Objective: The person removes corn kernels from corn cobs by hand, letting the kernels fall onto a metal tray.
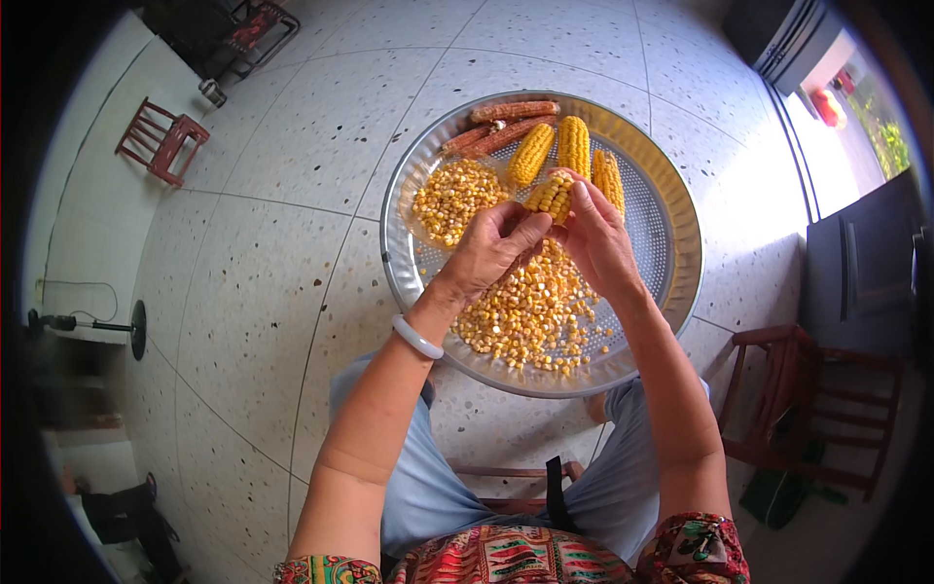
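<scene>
Both hands are at a partly shelled ear of corn [551, 197], above a round perforated metal tray [660, 241]. My left hand [496, 244] grips its near left end, thumb against the kernels. My right hand [602, 230] holds it from the right, thumb along its side. Under my hands lies a heap of loose kernels [518, 321]. A clear plastic dish of kernels [460, 197] sits at the tray's left. Toward the far side are one whole yellow ear [530, 155], a second ear [574, 144] and a third [609, 179]. Several bare reddish cobs [511, 131] lie beyond.
A small red wooden chair [164, 142] stands by the left wall. Another red wooden chair [788, 394] is close on my right, near a dark door [861, 270]. A stand fan's round base [139, 330] is at the left. The floor is speckled terrazzo [277, 241].
</scene>
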`<action>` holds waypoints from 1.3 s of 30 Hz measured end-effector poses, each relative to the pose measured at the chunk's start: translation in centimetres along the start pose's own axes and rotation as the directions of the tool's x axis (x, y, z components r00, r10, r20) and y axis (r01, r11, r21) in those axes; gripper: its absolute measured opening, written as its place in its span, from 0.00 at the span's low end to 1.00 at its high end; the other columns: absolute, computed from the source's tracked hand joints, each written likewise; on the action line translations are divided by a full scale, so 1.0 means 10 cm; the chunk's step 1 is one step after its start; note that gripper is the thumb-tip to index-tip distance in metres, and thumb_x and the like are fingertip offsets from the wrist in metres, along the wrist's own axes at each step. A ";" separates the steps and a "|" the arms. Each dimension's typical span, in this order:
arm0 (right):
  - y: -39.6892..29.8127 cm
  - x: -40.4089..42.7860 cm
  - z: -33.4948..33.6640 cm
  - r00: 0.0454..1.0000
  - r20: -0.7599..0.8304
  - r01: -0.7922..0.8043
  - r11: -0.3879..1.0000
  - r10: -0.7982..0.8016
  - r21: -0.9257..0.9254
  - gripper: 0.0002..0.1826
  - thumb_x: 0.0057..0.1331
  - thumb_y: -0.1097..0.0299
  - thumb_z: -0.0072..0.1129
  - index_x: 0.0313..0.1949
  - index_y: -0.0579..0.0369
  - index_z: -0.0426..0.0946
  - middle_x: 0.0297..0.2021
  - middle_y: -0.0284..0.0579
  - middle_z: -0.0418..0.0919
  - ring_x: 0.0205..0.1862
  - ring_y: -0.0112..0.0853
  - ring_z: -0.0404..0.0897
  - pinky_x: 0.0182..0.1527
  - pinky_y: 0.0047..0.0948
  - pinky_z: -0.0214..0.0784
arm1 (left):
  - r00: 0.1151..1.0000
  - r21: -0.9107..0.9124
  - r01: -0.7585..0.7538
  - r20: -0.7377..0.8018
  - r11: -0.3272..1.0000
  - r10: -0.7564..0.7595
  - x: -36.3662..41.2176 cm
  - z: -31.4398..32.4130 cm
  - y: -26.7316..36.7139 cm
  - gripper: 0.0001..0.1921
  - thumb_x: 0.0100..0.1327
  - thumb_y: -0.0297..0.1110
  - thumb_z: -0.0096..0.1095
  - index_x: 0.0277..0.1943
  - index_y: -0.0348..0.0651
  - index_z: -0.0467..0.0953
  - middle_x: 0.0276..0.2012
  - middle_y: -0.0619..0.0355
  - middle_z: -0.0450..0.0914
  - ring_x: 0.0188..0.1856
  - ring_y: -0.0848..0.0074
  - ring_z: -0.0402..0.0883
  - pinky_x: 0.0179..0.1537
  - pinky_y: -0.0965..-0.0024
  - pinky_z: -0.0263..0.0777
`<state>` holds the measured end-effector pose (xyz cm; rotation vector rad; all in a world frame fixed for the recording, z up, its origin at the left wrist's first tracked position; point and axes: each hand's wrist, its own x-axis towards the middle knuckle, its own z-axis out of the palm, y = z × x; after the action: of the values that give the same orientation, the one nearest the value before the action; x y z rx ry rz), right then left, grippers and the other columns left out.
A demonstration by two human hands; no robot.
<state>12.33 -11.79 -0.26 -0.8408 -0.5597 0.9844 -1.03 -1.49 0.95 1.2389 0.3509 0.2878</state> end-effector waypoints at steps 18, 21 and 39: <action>-0.04 -0.02 0.05 0.998 -0.054 -0.028 0.999 0.027 -0.030 0.25 0.74 0.55 0.47 0.62 0.59 0.66 0.50 0.41 0.76 0.51 0.25 0.76 0.48 0.29 0.75 | 0.995 0.183 -0.028 -0.088 0.983 0.045 0.01 0.05 0.02 0.19 0.65 0.47 0.66 0.39 0.36 0.76 0.24 0.66 0.74 0.26 0.87 0.69 0.27 0.80 0.63; -0.05 -0.02 0.05 0.997 -0.063 -0.042 0.999 0.041 -0.008 0.25 0.74 0.55 0.47 0.62 0.59 0.65 0.50 0.42 0.76 0.51 0.26 0.76 0.49 0.29 0.74 | 0.991 0.233 -0.095 -0.066 0.968 0.113 0.01 0.08 0.02 0.18 0.66 0.45 0.65 0.40 0.35 0.76 0.26 0.66 0.74 0.27 0.87 0.69 0.27 0.79 0.64; -0.05 -0.03 0.05 0.990 -0.095 -0.113 0.987 0.102 -0.111 0.24 0.70 0.52 0.55 0.55 0.58 0.72 0.44 0.37 0.77 0.45 0.22 0.76 0.47 0.26 0.71 | 0.983 0.355 0.039 -0.183 0.934 0.029 0.02 0.09 -0.02 0.28 0.60 0.60 0.65 0.25 0.38 0.73 0.14 0.66 0.70 0.14 0.85 0.68 0.15 0.78 0.59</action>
<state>12.06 -12.02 0.40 -1.0229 -0.5027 1.0144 -0.52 -2.21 1.02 1.5742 0.5869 0.3467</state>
